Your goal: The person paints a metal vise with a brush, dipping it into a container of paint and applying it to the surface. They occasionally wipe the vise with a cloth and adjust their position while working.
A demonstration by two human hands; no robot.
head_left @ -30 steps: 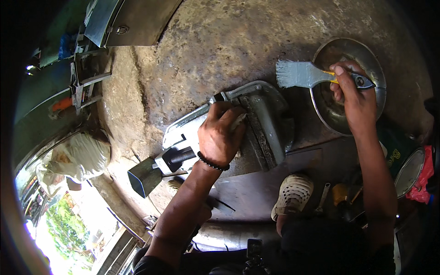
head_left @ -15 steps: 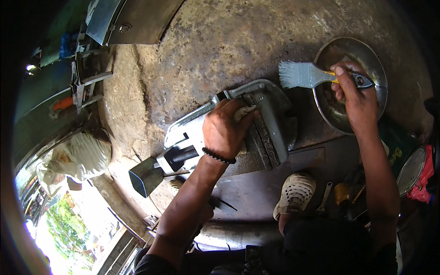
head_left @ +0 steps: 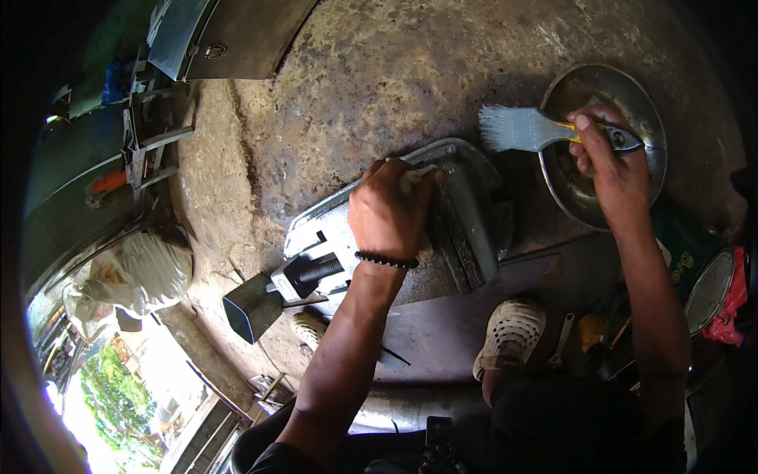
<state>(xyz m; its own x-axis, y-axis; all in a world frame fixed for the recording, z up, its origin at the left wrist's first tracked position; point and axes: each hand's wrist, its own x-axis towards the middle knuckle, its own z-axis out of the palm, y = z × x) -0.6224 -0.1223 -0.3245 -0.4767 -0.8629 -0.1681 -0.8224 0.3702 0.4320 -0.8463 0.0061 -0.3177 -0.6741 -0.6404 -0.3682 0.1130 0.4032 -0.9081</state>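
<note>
A grey metal machine vise [head_left: 471,186] lies at an angle in the middle, with its threaded screw [head_left: 320,269] showing at the left end. My left hand [head_left: 387,212], a beaded bracelet at its wrist, presses on the vise with its fingers closed around a pale crumpled rag [head_left: 416,177]; most of the rag is hidden by the hand. My right hand [head_left: 617,162] grips a flat paintbrush [head_left: 527,129] by its handle, bristles pointing left. That hand and brush are above a round metal basin [head_left: 585,207], apart from the vise.
A square metal tube [head_left: 251,306] touches the vise's screw end. My shoe [head_left: 510,330] stands below the vise, near a wrench [head_left: 562,338]. A metal cabinet [head_left: 245,39] is at the upper left. A white sack [head_left: 150,268] sits at the left, and a red plastic bag [head_left: 728,296] at the right.
My left hand has shifted slightly up on the vise, its wrist and forearm swinging to the right. My right hand and the paintbrush have stayed almost still.
</note>
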